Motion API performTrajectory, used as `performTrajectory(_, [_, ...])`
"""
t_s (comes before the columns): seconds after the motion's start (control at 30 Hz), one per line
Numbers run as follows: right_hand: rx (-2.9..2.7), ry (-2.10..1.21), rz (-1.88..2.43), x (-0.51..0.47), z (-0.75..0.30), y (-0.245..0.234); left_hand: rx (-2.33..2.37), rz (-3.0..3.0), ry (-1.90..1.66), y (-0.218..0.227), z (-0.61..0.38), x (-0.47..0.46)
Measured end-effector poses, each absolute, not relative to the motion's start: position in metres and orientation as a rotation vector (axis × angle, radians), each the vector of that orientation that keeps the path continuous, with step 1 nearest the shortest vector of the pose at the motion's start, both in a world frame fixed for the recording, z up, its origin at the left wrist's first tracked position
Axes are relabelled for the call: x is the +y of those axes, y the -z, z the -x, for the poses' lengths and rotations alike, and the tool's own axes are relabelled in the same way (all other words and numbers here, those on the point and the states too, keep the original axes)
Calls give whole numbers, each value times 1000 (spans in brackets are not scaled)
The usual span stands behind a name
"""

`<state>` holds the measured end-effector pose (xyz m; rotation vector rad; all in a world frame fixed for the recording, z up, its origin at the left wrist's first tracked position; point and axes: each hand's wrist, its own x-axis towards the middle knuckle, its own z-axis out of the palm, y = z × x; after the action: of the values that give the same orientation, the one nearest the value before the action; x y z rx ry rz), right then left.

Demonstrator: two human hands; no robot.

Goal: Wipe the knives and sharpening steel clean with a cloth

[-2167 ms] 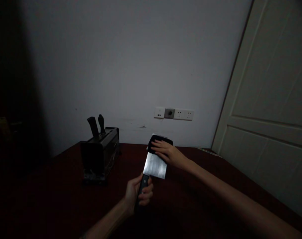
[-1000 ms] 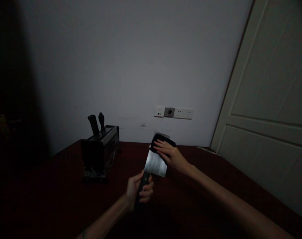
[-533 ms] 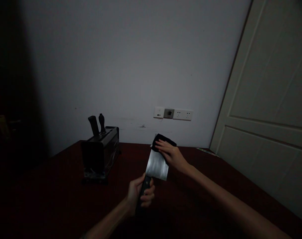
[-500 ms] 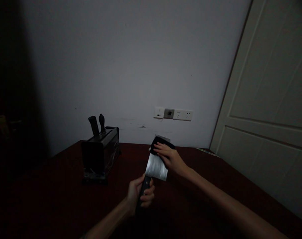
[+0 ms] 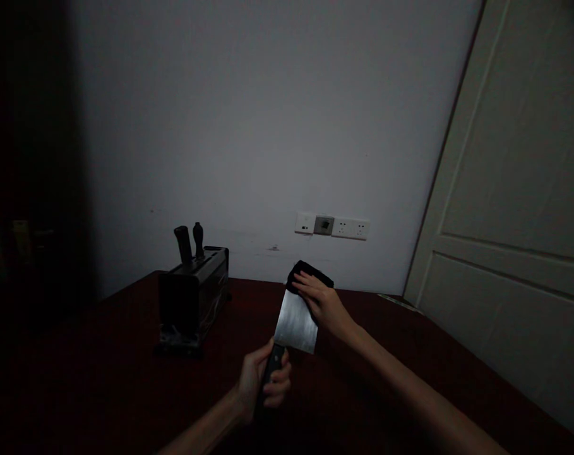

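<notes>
My left hand (image 5: pixel 264 380) is closed round the black handle of a cleaver (image 5: pixel 296 322), whose broad steel blade points away from me, above the table. Over the blade's far end lies a black cloth (image 5: pixel 310 273). My right hand (image 5: pixel 322 300) presses this cloth against the flat of the blade, its fingers together on top and the thumb lower down. The blade's tip is hidden beneath the cloth.
A knife block (image 5: pixel 192 303) with two dark handles sticking up stands on the left of the dark red table (image 5: pixel 362 373). Behind the table is a wall with sockets (image 5: pixel 350 229). A pale panelled door (image 5: pixel 509 253) rises on the right.
My right hand and the cloth have shifted slightly toward the blade's far end, covering the tip that showed before. The whole view has tilted a little. My left hand keeps its grip.
</notes>
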<state>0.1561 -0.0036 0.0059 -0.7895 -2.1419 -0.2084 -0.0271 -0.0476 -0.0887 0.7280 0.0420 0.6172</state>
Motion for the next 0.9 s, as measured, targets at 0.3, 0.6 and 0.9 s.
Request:
performTrajectory(0.3, [-2377,155,603,-26,-139,8,84,-709,-691,85,33,-45])
performTrajectory(0.6, [-2157,162,689,4,-129,-9,73,-700,-741,80,34,-46])
performTrajectory(0.9, [-2249,110,651,-9,-126,17,83,-685,-727,88,33,-39])
